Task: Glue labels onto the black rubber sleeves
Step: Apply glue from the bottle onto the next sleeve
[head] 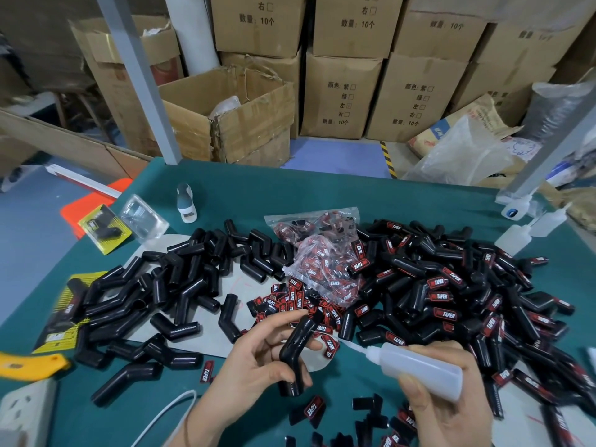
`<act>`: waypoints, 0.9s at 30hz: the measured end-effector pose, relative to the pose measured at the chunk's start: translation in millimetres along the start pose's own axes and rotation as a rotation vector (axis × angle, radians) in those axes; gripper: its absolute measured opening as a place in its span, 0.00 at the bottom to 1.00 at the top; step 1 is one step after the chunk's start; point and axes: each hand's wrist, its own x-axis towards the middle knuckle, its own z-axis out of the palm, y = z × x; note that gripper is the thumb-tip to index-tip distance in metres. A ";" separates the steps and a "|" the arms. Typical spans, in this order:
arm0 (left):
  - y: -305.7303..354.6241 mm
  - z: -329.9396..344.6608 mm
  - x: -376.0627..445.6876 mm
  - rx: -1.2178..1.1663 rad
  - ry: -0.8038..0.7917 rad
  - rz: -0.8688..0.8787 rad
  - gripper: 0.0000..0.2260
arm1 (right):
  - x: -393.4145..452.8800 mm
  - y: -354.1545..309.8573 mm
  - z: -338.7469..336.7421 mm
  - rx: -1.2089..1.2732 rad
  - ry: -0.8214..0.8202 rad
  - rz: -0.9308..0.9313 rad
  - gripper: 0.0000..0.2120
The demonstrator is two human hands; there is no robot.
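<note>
My left hand (254, 359) grips a bent black rubber sleeve (295, 346), held upright above the green table (290, 191). My right hand (442, 401) holds a translucent glue bottle (419, 366) with its nozzle pointing left toward the sleeve, a short gap between them. Loose red-and-black labels (300, 301) lie in a heap just beyond my hands, and more lie at the near edge (314, 411). A pile of plain sleeves (180, 285) covers the left side. Sleeves bearing labels (451, 291) are heaped on the right.
Clear bags of labels (322, 250) sit mid-table. Spare glue bottles (516, 237) stand at the far right, a small white bottle (186, 204) at the back. A power strip (25, 411) and yellow tool (29, 366) lie near left. Cardboard boxes (338, 95) stack behind.
</note>
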 end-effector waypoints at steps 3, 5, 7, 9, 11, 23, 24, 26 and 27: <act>-1.7 -0.5 0.3 0.020 0.006 -0.005 0.34 | -0.5 -0.9 1.1 -0.006 -0.001 -0.011 0.13; -0.8 -0.4 -0.1 0.029 0.008 -0.013 0.34 | -0.6 -2.3 1.6 -0.004 -0.005 -0.011 0.13; 1.0 0.3 -0.4 0.018 0.008 -0.015 0.34 | -0.5 -2.9 1.6 -0.002 -0.003 -0.008 0.13; 2.4 1.0 -0.5 0.003 0.006 -0.014 0.35 | 0.3 -3.0 1.6 -0.003 -0.002 -0.007 0.13; 3.0 1.6 -0.3 -0.015 -0.001 -0.012 0.34 | 0.6 -2.3 1.6 -0.013 -0.022 -0.010 0.13; 7.7 1.1 -1.2 -0.032 0.002 -0.031 0.34 | -1.3 -0.7 1.2 -0.030 -0.023 -0.003 0.13; 8.3 1.3 -1.6 -0.034 0.006 -0.036 0.34 | -1.2 -0.9 1.5 -0.028 -0.011 -0.001 0.13; 8.7 2.3 -1.6 -0.038 0.015 -0.041 0.34 | -0.9 -1.9 2.0 -0.034 -0.021 -0.003 0.13; 8.7 2.9 -1.6 -0.039 0.018 -0.043 0.34 | -1.0 -2.1 2.1 -0.038 -0.033 -0.007 0.13</act>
